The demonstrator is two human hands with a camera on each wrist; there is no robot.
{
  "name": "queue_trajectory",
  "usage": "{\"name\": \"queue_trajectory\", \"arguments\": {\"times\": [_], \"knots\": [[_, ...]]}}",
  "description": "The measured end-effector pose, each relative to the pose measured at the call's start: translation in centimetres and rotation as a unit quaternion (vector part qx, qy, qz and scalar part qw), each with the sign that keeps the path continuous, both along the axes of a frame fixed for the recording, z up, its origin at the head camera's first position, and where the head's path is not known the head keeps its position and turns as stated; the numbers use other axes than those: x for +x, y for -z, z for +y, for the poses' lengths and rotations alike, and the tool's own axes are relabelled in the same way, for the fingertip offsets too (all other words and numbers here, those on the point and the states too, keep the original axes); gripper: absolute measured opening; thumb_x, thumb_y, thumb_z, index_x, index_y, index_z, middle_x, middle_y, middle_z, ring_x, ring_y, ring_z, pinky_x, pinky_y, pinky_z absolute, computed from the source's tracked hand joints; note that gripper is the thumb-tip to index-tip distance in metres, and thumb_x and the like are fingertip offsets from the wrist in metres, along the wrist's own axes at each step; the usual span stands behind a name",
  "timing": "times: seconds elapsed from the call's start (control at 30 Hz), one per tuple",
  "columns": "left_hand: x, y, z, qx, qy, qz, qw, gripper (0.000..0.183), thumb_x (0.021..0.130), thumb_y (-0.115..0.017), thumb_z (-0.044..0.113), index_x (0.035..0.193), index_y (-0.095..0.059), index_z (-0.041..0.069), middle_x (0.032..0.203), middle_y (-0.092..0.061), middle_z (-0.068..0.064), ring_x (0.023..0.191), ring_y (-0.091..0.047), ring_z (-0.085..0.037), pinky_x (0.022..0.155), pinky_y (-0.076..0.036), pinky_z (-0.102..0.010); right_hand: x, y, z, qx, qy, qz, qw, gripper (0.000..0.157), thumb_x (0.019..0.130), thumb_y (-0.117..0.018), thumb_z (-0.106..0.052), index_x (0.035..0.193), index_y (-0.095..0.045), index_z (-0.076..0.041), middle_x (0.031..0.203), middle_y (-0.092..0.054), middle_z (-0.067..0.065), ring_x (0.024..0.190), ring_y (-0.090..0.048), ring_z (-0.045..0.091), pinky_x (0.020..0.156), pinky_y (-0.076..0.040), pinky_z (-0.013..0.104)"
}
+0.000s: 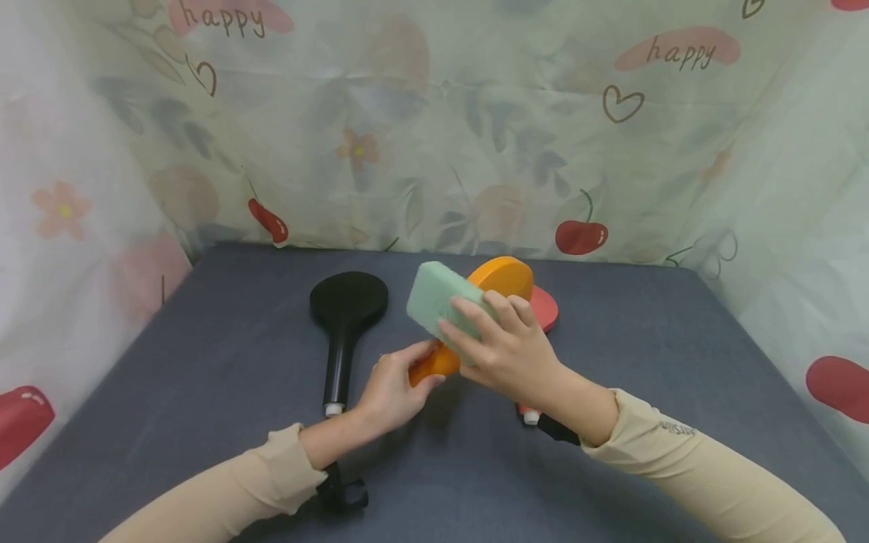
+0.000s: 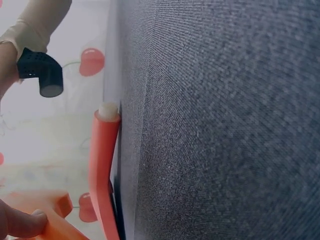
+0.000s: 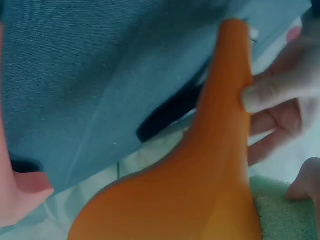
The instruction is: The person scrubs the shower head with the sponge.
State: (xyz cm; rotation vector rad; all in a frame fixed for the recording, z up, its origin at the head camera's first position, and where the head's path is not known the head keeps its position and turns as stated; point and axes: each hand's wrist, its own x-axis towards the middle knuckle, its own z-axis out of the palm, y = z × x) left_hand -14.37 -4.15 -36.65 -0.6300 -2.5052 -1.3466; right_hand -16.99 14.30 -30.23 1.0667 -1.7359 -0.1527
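My left hand (image 1: 394,388) grips the handle of an orange shower head (image 1: 505,276), thumb on the near side and fingers behind. The shower head is held above the table, tilted with its round head up and to the right. In my right hand (image 1: 519,351) is a pale green sponge (image 1: 434,296), which lies along the side of the orange shower head. The right wrist view shows the wide orange body (image 3: 215,165) close up, with the sponge (image 3: 282,215) at its edge and the left thumb (image 3: 257,97) on the handle.
A black shower head (image 1: 348,302) lies on the dark grey table (image 1: 224,377), left of the hands. Behind the right hand lies a red shower head (image 1: 545,309), partly hidden. Both wrists wear a black camera mount (image 1: 342,494). Printed curtains (image 1: 441,151) enclose the back and sides.
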Motion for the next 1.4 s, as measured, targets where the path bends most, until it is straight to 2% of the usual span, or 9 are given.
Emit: {"name": "queue_trajectory", "arguments": {"times": [0.1,0.33,0.6,0.7,0.9,1.07,1.2,1.3,1.4], "knots": [[0.0,0.0,0.1,0.001,-0.002,-0.005,1.0000,0.046,0.078,-0.072,0.003,0.122,-0.060,0.004,0.114,-0.068,-0.011,0.094,-0.067,-0.023,0.081,-0.055,-0.037,-0.1,0.0,0.0,0.009,0.008,0.025,1.000,0.039,0.061,-0.074,-0.030,0.099,-0.068,-0.020,0.108,-0.061,0.006,0.097,-0.047,0.028,0.076,-0.035,0.037],[0.2,0.0,0.2,0.011,0.010,-0.023,0.9996,0.047,0.080,-0.071,0.003,0.125,-0.057,0.001,0.119,-0.065,-0.014,0.101,-0.065,-0.025,0.085,-0.054,-0.039,-1.0,-1.1,0.2,-0.044,0.014,0.017,0.999,0.035,0.065,-0.074,-0.022,0.099,-0.070,-0.017,0.106,-0.060,0.010,0.096,-0.045,0.032,0.074,-0.033,0.040],[0.2,0.0,0.2,0.020,0.017,-0.030,0.9992,0.041,0.080,-0.071,0.003,0.120,-0.061,0.004,0.112,-0.068,-0.011,0.094,-0.067,-0.022,0.080,-0.056,-0.034,-0.2,0.9,-0.6,0.008,0.026,0.027,0.999,0.037,0.065,-0.075,-0.032,0.099,-0.069,-0.020,0.109,-0.062,0.005,0.097,-0.048,0.027,0.076,-0.035,0.037],[0.0,-0.1,0.1,0.034,0.033,-0.040,0.9981,0.037,0.081,-0.069,0.003,0.118,-0.062,0.005,0.111,-0.069,-0.011,0.094,-0.067,-0.021,0.080,-0.056,-0.032,0.0,1.4,-0.6,0.019,0.024,0.023,0.999,0.040,0.064,-0.075,-0.034,0.100,-0.067,-0.021,0.109,-0.062,0.005,0.099,-0.048,0.027,0.076,-0.035,0.036],[-0.4,0.0,-0.3,0.091,0.077,-0.083,0.9893,0.047,0.084,-0.066,0.003,0.129,-0.052,-0.003,0.118,-0.063,-0.020,0.103,-0.064,-0.030,0.086,-0.054,-0.038,-0.5,0.9,0.1,-0.016,-0.002,-0.014,1.000,0.039,0.064,-0.075,-0.025,0.102,-0.068,-0.021,0.109,-0.059,0.007,0.099,-0.047,0.031,0.077,-0.035,0.040],[-0.6,0.1,-0.4,0.133,0.092,-0.172,0.9718,0.051,0.088,-0.063,0.010,0.136,-0.045,0.001,0.125,-0.059,-0.021,0.109,-0.061,-0.034,0.087,-0.054,-0.038,-0.6,0.9,0.9,-0.031,-0.012,-0.066,0.997,0.042,0.066,-0.075,-0.022,0.107,-0.066,-0.021,0.110,-0.058,0.012,0.098,-0.048,0.034,0.076,-0.036,0.044],[-0.8,0.1,-0.6,0.189,0.101,-0.242,0.9463,0.054,0.091,-0.060,0.012,0.141,-0.039,0.005,0.129,-0.057,-0.021,0.111,-0.060,-0.030,0.091,-0.052,-0.036,-0.5,1.1,1.8,-0.047,-0.007,-0.120,0.992,0.045,0.068,-0.073,-0.021,0.112,-0.064,-0.021,0.114,-0.056,0.014,0.099,-0.047,0.037,0.075,-0.034,0.046],[-1.0,0.0,-0.8,0.233,0.105,-0.276,0.9267,0.055,0.092,-0.058,0.013,0.142,-0.036,0.006,0.132,-0.054,-0.021,0.106,-0.062,-0.020,0.090,-0.052,-0.032,-0.5,1.3,2.5,-0.061,-0.005,-0.152,0.986,0.047,0.069,-0.073,-0.022,0.115,-0.064,-0.021,0.118,-0.054,0.017,0.102,-0.047,0.039,0.075,-0.034,0.047],[-1.0,-0.3,-1.0,0.275,0.107,-0.305,0.9055,0.056,0.094,-0.055,0.012,0.144,-0.031,0.006,0.136,-0.050,-0.021,0.102,-0.061,-0.010,0.092,-0.052,-0.031,-0.6,1.5,3.3,-0.072,-0.001,-0.170,0.983,0.034,0.083,-0.061,-0.027,0.116,-0.063,-0.021,0.121,-0.051,0.021,0.105,-0.047,0.040,0.077,-0.034,0.048]]}}
